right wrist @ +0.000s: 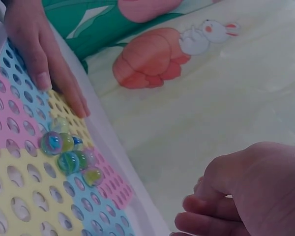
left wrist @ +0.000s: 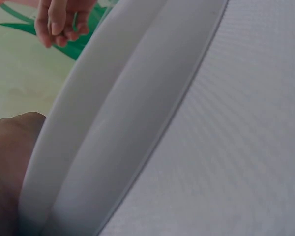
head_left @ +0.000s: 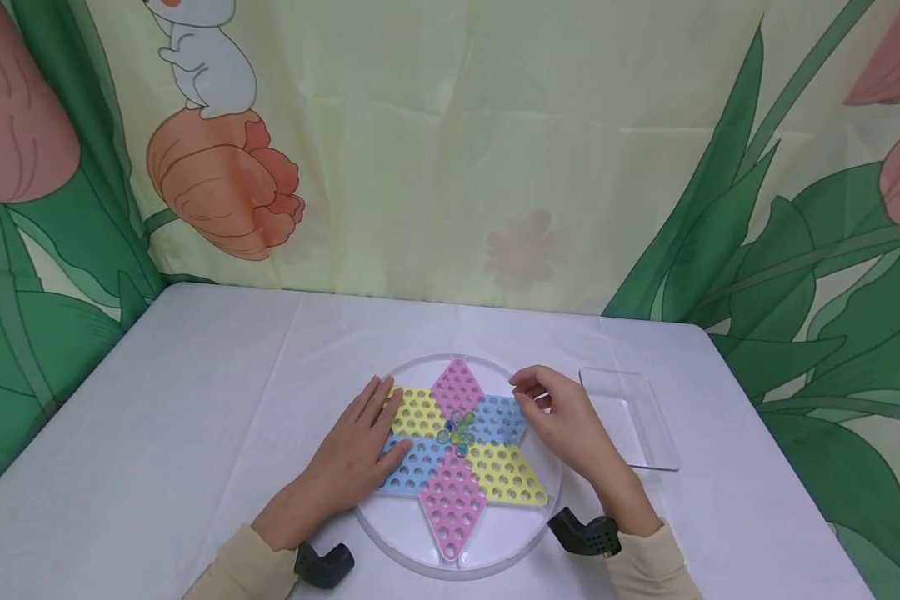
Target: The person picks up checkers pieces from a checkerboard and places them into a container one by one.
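Note:
A Chinese checkers board (head_left: 452,500) with pink, yellow and blue points sits on a round white base (head_left: 521,537). Several glass marbles (head_left: 459,435) lie clustered at its centre; the right wrist view shows these marbles (right wrist: 68,161) close up, in green, blue and clear tones. My left hand (head_left: 352,454) rests with extended fingers on the board's left side, covering parts of the yellow and blue points. Beside the right blue point, my right hand (head_left: 570,417) is raised with loosely bent fingers. Nothing shows between the fingers of this right hand (right wrist: 258,191).
To the right of the board lies a clear rectangular plastic tray (head_left: 663,433). A white cloth covers the table (head_left: 172,417). Behind it hangs a backdrop (head_left: 420,167) printed with tulips and a rabbit. Dark wrist devices (head_left: 587,533) sit at both cuffs.

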The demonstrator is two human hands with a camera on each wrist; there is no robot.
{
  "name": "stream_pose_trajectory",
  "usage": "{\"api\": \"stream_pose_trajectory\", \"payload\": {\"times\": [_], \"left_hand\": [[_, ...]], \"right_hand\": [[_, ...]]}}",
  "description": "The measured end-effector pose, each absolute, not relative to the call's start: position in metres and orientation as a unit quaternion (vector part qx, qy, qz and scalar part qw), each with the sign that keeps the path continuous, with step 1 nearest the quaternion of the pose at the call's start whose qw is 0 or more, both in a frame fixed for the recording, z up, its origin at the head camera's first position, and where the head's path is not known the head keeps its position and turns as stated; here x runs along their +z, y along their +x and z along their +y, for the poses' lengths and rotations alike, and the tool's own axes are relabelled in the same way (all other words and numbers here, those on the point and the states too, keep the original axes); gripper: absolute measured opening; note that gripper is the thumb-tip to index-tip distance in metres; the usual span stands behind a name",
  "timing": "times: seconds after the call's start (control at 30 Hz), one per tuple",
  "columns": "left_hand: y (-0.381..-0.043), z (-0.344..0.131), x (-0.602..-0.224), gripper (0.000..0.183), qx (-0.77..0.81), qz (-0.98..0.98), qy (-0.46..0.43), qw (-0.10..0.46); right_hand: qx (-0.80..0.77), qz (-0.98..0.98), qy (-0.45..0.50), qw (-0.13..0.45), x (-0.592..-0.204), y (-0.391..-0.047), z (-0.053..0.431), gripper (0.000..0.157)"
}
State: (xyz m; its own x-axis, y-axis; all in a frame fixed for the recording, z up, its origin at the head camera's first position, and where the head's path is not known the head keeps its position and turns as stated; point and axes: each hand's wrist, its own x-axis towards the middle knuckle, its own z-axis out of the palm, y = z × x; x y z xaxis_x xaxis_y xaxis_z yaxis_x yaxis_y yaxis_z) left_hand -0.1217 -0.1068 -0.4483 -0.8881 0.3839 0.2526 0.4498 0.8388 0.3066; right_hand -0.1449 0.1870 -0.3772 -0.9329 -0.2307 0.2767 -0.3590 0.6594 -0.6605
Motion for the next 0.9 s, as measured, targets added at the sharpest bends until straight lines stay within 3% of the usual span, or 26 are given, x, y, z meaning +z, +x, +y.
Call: {"api": "stream_pose_trajectory", "payload": {"times": [0.9], "left_hand": [[-0.122,-0.107,-0.447,0.071,-0.179,-0.955,-0.218,0.090]], "right_hand": [[0.365,-0.904,0.216,-0.054,-0.394,-0.141,0.163,0.014]]}}
